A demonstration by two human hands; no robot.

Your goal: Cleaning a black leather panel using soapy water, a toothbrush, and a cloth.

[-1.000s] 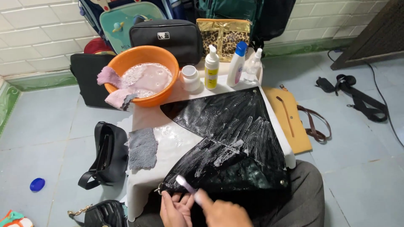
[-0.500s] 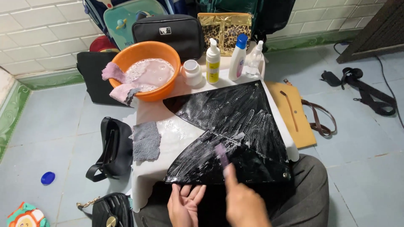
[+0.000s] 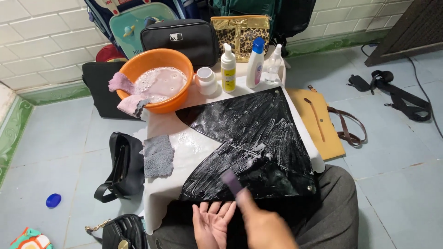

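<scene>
we look down from the head camera at a small white surface with a glossy black bag spread flat across it, its leather streaked with white foam. the bag lies directly ahead of both our hands, its near edge just beyond our fingertips.

our left hand rests palm up at the bag's near edge, fingers spread wide, gripping nothing. our right hand is blurred; it is closed around a small purple-headed brush, whose head sits over the lower part of the bag, near the foam streaks.

to the left of the bag a grey cloth lies on the wet surface. at the far left corner stands an orange basin of soapy pinkish water, with a pink rag draped over its rim. beside it stand a small white jar, a yellow pump bottle, a white bottle with a blue cap and a clear spray bottle.

on the tiled floor, a tan bag lies to the right of the surface, and a black handbag to the left.
</scene>
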